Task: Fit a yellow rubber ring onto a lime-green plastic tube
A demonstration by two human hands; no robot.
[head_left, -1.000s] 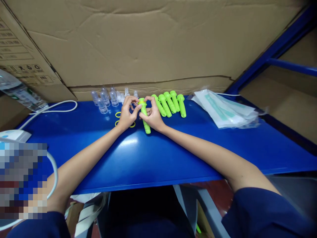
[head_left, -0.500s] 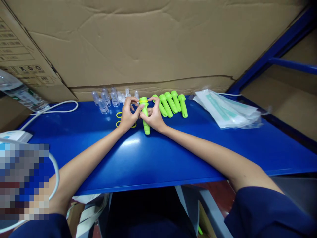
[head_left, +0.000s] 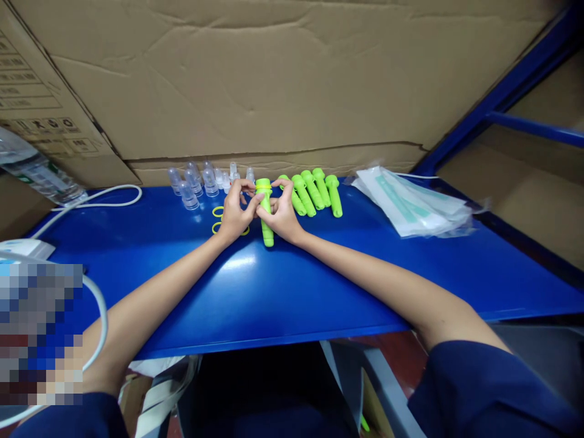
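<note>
No word or number can be read. At ten o'clock, the side of a cardboard box [head_left: 43, 97] carries printed lines and a row of black handling symbols, all too blurred to make out. Just below it, a plastic bottle [head_left: 43, 177] bears a green-and-white label, illegible. At three o'clock, the sealed packets [head_left: 413, 204] show teal printed bands, lettering indistinct.

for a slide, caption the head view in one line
Left hand and right hand grip a green tube on a blue table, with rings, spare tubes and vials nearby.
</note>
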